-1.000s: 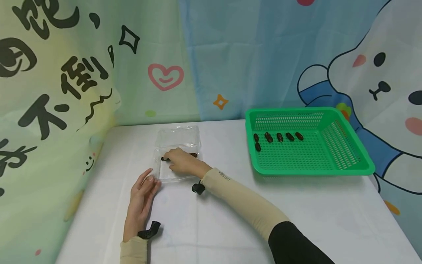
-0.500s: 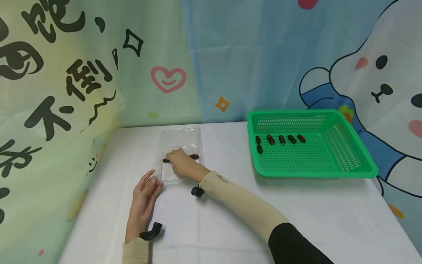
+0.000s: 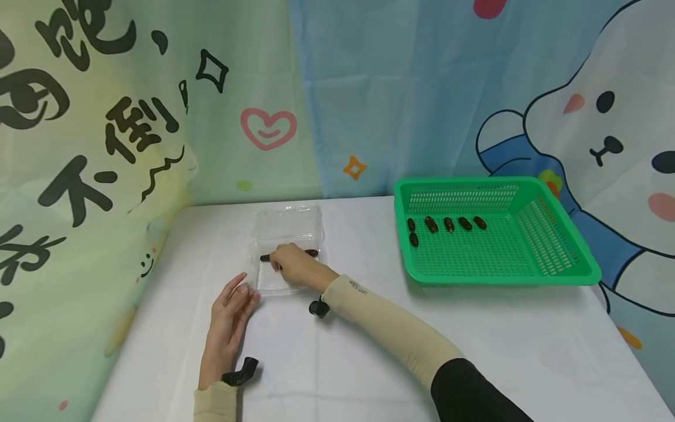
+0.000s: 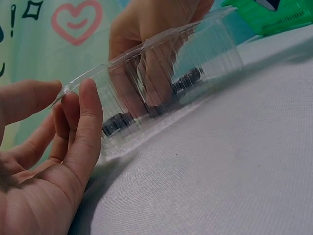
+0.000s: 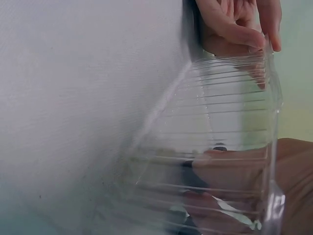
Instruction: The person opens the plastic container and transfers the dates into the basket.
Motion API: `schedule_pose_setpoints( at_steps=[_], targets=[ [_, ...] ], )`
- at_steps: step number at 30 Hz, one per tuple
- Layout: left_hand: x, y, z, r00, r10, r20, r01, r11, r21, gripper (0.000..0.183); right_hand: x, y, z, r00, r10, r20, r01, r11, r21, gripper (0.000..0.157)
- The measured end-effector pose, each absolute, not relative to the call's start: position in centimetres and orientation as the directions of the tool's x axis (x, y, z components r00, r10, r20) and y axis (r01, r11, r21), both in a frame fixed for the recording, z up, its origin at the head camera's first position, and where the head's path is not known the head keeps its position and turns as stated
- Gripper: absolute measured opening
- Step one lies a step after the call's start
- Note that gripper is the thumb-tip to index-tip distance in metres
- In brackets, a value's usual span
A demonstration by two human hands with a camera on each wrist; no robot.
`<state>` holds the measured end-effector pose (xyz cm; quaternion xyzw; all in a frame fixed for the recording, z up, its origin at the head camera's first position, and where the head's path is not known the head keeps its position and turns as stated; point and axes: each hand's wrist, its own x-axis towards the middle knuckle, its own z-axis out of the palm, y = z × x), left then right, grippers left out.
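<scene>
A clear plastic clamshell box (image 3: 274,290) lies on the white table with its lid (image 3: 289,221) folded back. My left hand (image 3: 229,322) pinches the rim at its near left corner between thumb (image 4: 32,102) and fingers, as the left wrist view shows. Inside the box, my right hand (image 3: 297,265) reaches down, thumb and fingers around a dark brown date (image 4: 155,110) at the bottom. To its left lies another date (image 3: 265,258), and to its right one more date (image 3: 312,252), forming a row. The right hand's fingers partly hide the middle date.
On the right of the table stands a green plastic basket (image 3: 498,278). Several dark brown dates (image 3: 449,224) lie in it, toward its left and back. A printed cloth backdrop (image 3: 358,105) hangs behind and to the left of the table (image 3: 369,328).
The right hand stays in the box; its fingertips have shifted slightly right, from the left date to the middle of the row. The left hand has kept its place at the corner.
</scene>
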<state>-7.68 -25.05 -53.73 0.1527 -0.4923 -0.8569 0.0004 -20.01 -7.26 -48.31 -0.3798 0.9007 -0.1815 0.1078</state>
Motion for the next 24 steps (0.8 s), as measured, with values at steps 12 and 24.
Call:
schedule_pose_setpoints(
  at_steps=[12, 24],
  targets=[
    [-7.6, -25.0, -53.8, -0.957, -0.141, -0.254, -0.152, -0.500, 0.852, 0.045, -20.1, -6.8, -48.7, -0.651, -0.757, -0.052, -0.683, 0.615, -0.395, 0.008],
    [-7.5, -25.0, -53.7, -0.954, -0.154, -0.256, -0.149, -0.497, 0.855, 0.044, -19.8, -5.7, -48.2, -0.645, -0.758, -0.091, -0.664, 0.616, -0.424, 0.016]
  ],
)
